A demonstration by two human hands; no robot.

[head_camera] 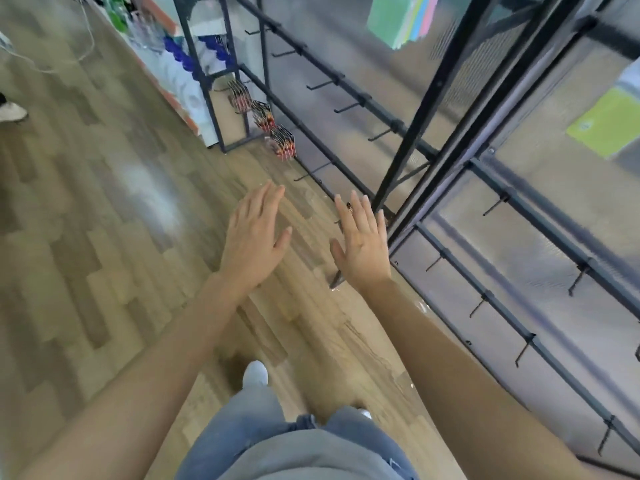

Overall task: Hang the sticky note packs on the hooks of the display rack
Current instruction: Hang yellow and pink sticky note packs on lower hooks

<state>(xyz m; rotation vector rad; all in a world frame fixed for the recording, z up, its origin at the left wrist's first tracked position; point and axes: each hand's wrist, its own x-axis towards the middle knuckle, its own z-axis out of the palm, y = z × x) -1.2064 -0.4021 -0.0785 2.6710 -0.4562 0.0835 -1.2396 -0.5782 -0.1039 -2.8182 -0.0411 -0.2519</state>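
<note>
Both hands, left hand [254, 239] and right hand [363, 242], stretch out flat and empty above the wooden floor [104, 220]. One sticky note pack [401, 17] hangs high on the display rack [446, 109], well apart from them, above rows of bare hooks [348, 107].

Sticky note pack [403, 17]: multicolour stack, green face w/ yellow, blue, pink edges, blurred, hanging tilted near top of display rack [446, 109]. Dark metal frame, frosted panels behind. Short black hooks [320, 85] in rows along rack's crossbars, sticking out below pack.
</note>
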